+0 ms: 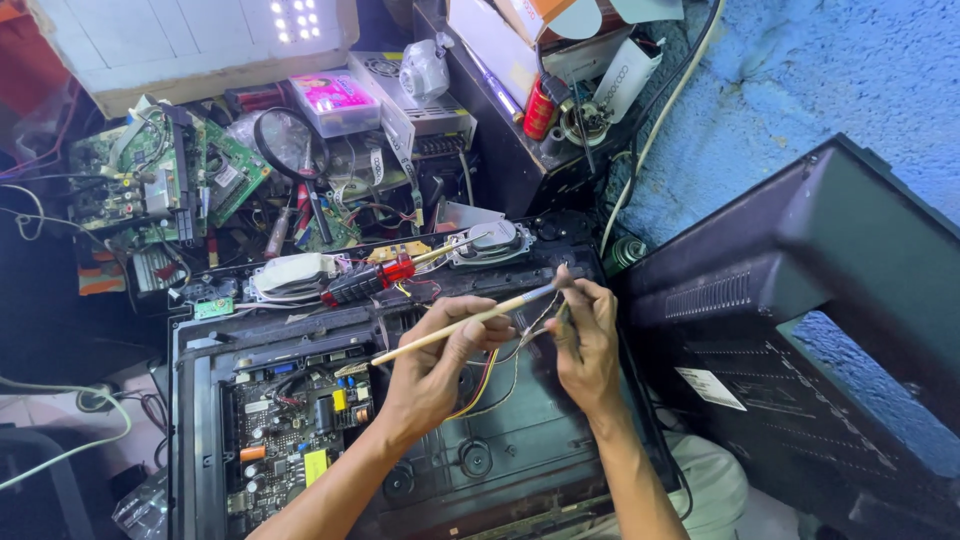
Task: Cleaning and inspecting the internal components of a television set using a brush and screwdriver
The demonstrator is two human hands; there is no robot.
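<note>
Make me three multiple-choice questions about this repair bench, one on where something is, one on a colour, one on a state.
1. Where is the magnifying glass?
A. on the cluttered bench above the opened chassis
B. in the right hand
C. on the black back cover

2. What colour is the circuit board inside the opened chassis?
A. white
B. black
C. blue

3. What is the left hand doing?
A. resting flat
B. gripping a thin wooden-handled tool
C. holding a screwdriver

Answers: 1 A, it lies among the green boards; 2 B, dark with yellow parts; 3 B, fingers wrap the stick while the right hand pinches wires.
</note>
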